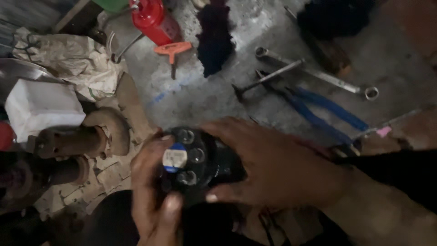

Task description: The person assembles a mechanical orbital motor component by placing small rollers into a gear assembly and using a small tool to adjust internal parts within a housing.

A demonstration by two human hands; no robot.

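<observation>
A black round metal part (pixel 193 159) with several bolt holes and a blue-and-white label on its face sits low in the middle of the head view. My left hand (pixel 152 196) wraps around its left and lower side, thumb up against the rim. My right hand (pixel 268 161) covers its right side, fingers spread over the top and bottom edges. Both hands grip the part. Its right half is hidden under my right hand.
On the concrete floor lie blue-handled pliers (pixel 318 109), a long ring spanner (pixel 318 75), a thin metal rod tool (pixel 268 78) and an orange T-handle tool (pixel 173 49). A red canister (pixel 152 18), dark cloth (pixel 214 36), rusty pipe fitting (pixel 77 139), white box (pixel 41 107).
</observation>
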